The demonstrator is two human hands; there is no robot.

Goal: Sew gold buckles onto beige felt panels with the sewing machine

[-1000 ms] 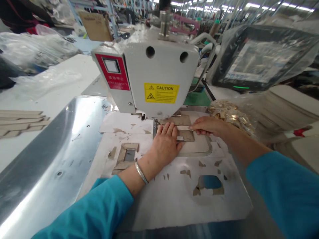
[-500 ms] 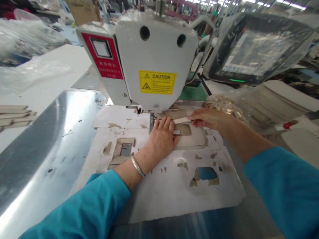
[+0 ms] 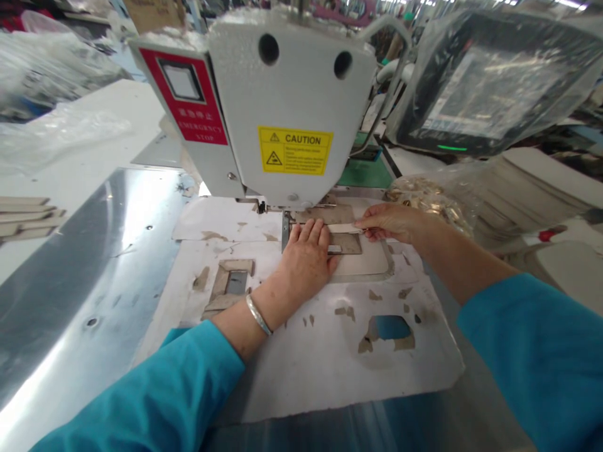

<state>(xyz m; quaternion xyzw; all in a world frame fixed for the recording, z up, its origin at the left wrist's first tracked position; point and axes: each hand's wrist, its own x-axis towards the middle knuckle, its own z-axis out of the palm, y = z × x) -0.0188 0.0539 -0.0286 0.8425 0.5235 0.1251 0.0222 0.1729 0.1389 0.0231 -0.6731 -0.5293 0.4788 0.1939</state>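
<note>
My left hand (image 3: 305,267) lies flat on the white template (image 3: 301,370), palm down and fingers slightly spread, pointing toward the sewing machine head (image 3: 292,107). It grips nothing and only presses. That even press matters most here: my fingers sit just beside the narrow metal guide (image 3: 285,231), where they can keep the layers beneath them from creeping.

My right hand (image 3: 390,223) is drawn narrow, with thumb and fingertips pinching the end of a pale strip (image 3: 343,228). The strip lies nearly level and reaches in just past my left fingertips, across a tan piece (image 3: 346,243). A light pinch and a low angle suit this work, keeping the strip straight without lifting the tan piece's edge. A small metal tab (image 3: 334,249) shows just beside my left fingers, and a rounded frame (image 3: 367,267) surrounds the tan piece on the template. All of this lies close under the front of the machine head, though the needle area is too small and shadowed to make out.

A bag of gold hardware (image 3: 431,201) sits just beyond my right hand, with a plastic-wrapped monitor (image 3: 490,81) farther back. Beige pieces (image 3: 23,216) lie stacked on the steel worktop (image 3: 85,270) to my left.
</note>
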